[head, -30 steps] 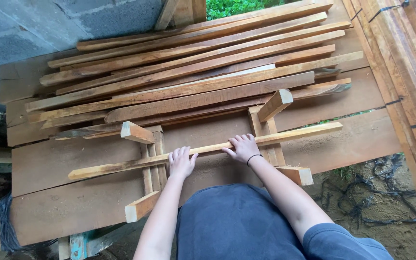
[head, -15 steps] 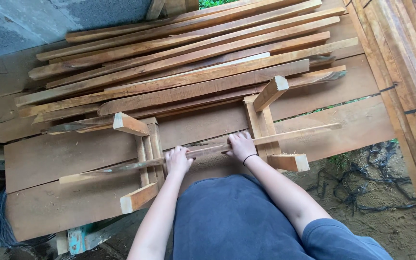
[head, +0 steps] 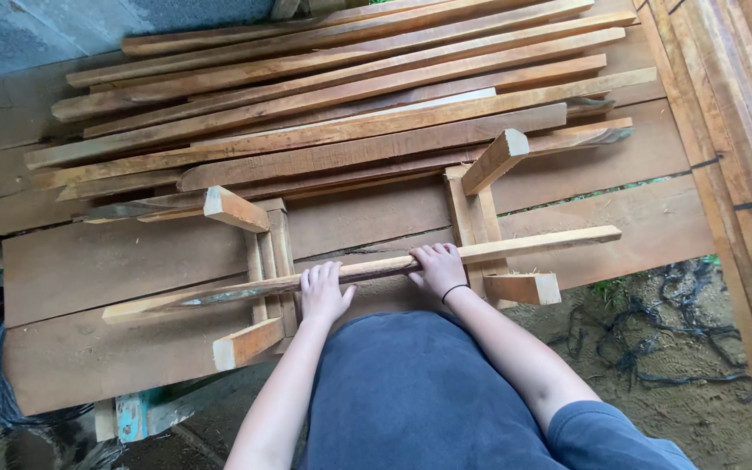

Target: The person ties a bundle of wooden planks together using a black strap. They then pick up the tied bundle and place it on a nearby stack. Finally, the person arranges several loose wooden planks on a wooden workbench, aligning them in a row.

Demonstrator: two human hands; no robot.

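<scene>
A: Nearest in, at six o'clock: left hand [head: 324, 294] and right hand [head: 439, 270], side by side, palms down on a long wooden slat [head: 367, 270].

B: Fingers?

A: Laid over the top of the slat, close together, pressing rather than wrapping. Thumbs mostly hidden, so how far under is hard to tell. Thin black band on the right wrist.

B: And the slat itself?

A: Lying crosswise from eight o'clock to three o'clock, resting in two small wooden cradles: left cradle [head: 258, 261] at nine o'clock of the hands, right cradle [head: 485, 222] at two o'clock. Seated in both, ends sticking out past each.

B: Progress, then?

A: Looks like one slat placed and held in the jig; no tool in sight, no cut or mark to be seen on it.

B: Farther out?

A: At twelve o'clock, a stack of slats [head: 341, 96], many, loosely piled on broad planks [head: 115, 261]. Plenty seemingly left to handle.
</scene>
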